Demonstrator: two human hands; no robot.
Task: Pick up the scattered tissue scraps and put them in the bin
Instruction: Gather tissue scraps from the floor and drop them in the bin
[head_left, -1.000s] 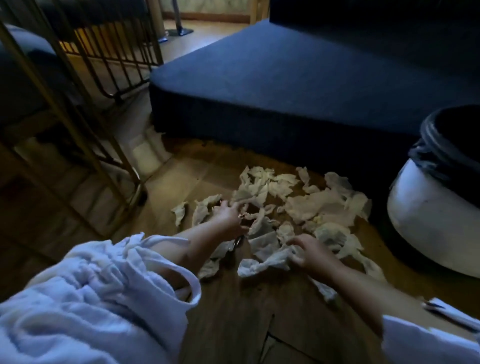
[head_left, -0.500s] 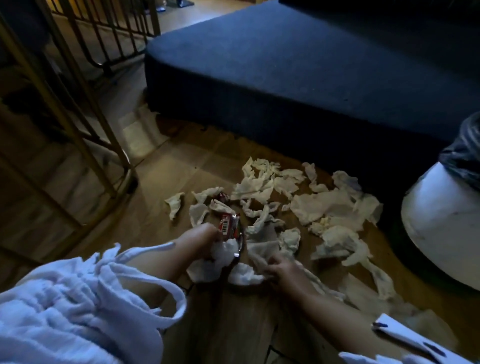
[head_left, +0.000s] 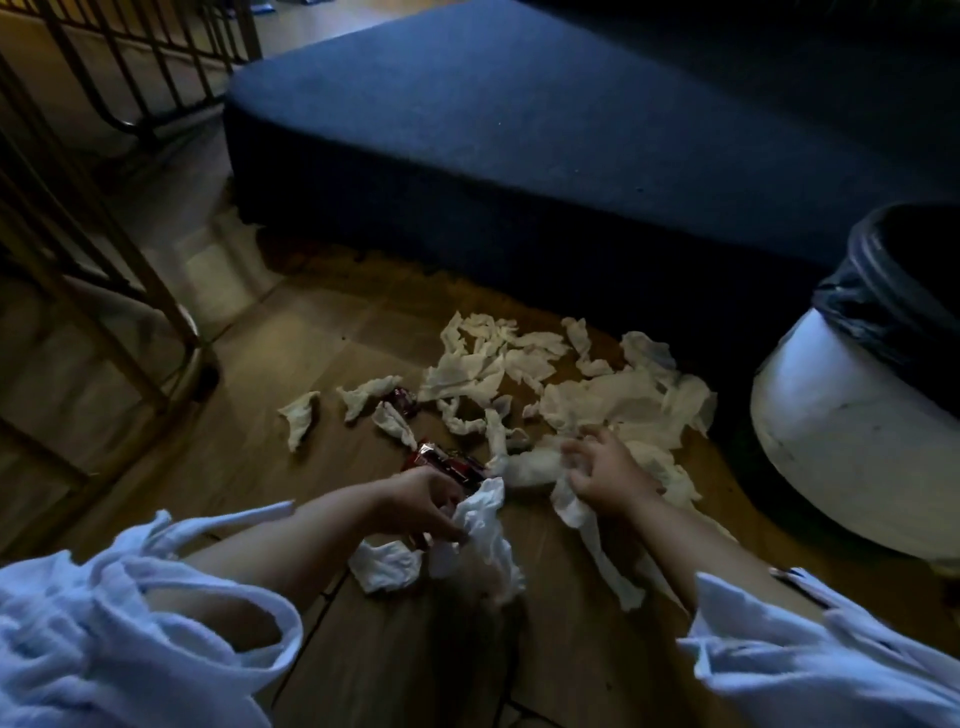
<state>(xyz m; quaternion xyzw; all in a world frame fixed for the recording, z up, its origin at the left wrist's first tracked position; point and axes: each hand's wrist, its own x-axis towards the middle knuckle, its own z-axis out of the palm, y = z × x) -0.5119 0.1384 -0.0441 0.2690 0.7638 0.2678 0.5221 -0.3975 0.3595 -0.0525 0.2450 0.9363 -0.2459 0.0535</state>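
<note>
Left hand: the left hand (head_left: 423, 501) curls its fingers round a crumpled white tissue bunch (head_left: 485, 525), which spills out below its fingertips.
Right hand: the right hand (head_left: 610, 475) has its fingers bent. In this dim light it seems to pinch the top of a long white tissue strip (head_left: 587, 525), which trails back under its wrist.
Scraps: the torn white tissue scraps (head_left: 608, 400) lie on the brown wooden floor (head_left: 322, 332) just beyond both hands. They are thickest ahead of the right hand, and a few strays sit well out ahead of the left hand.
Bin: the round white bin with a black liner (head_left: 841, 441) stands to the right of the right hand, apart from it, with its mouth open upward.
Other: a shiny red wrapper (head_left: 441, 462) lies just beyond the left hand, among the scraps.
Handling: the tissue is very light, soft and limp. It probably tears if tugged, and thin pieces cling flat to the floor.
Where to hold: rake several scraps together and close the fingers over the heap. Lift a flat scrap by a raised, crumpled edge.
Risk: loose ends hanging from a fistful may drop on the way to the bin.
</note>
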